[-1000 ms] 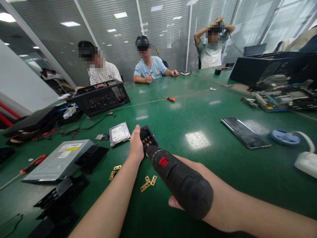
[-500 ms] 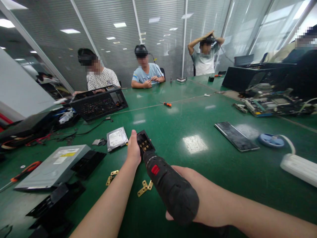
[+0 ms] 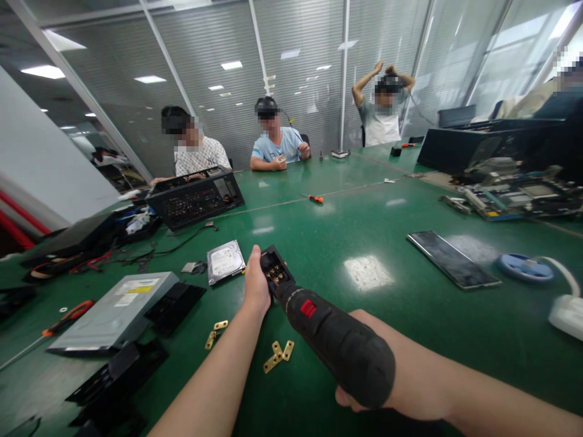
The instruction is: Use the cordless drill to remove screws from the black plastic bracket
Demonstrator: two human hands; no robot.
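My left hand [image 3: 257,285] is wrapped round the left side of a black block with brass-coloured fittings [image 3: 276,269], raised above the green table. A black power drill [image 3: 339,340] with a red switch is gripped in my right hand [image 3: 380,358]. The drill's front end meets the near edge of the block; its tip is hidden from me. Below my hands lie small brass plates with holes [image 3: 279,357], and more brass plates [image 3: 215,334] sit left of my left forearm. A hard drive [image 3: 225,262] rests just beyond my left hand.
On the left are an optical drive [image 3: 116,309], an orange-handled screwdriver [image 3: 68,318] and black plastic parts [image 3: 116,373]. A computer case [image 3: 198,203] stands behind. A phone [image 3: 450,258], a power strip [image 3: 567,315] and circuit boards [image 3: 519,188] lie right. People sit across the table.
The view has shifted, so the scene sits slightly lower and further right. My hands keep the block and drill together. Across the table, one person's hand has risen to a cable.
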